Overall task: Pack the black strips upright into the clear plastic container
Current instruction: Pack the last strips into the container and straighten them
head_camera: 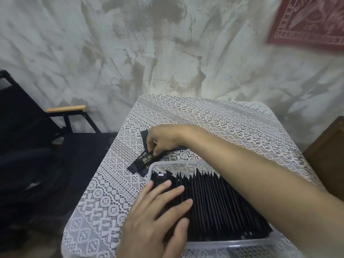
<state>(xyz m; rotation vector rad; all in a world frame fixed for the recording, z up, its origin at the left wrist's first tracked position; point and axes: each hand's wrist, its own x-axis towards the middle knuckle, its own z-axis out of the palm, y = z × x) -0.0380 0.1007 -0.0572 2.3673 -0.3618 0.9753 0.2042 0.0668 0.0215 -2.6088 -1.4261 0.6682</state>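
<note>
Black strips stand packed upright in the clear plastic container, and the left hand lies flat and spread on their tops, gripping nothing. Beyond the container, the right hand pinches loose strips lying on the lace tablecloth beneath its fingertips.

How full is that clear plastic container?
Nearly full: black strips stand on edge across most of the clear plastic container, leaving only a small gap at its far end.
</note>
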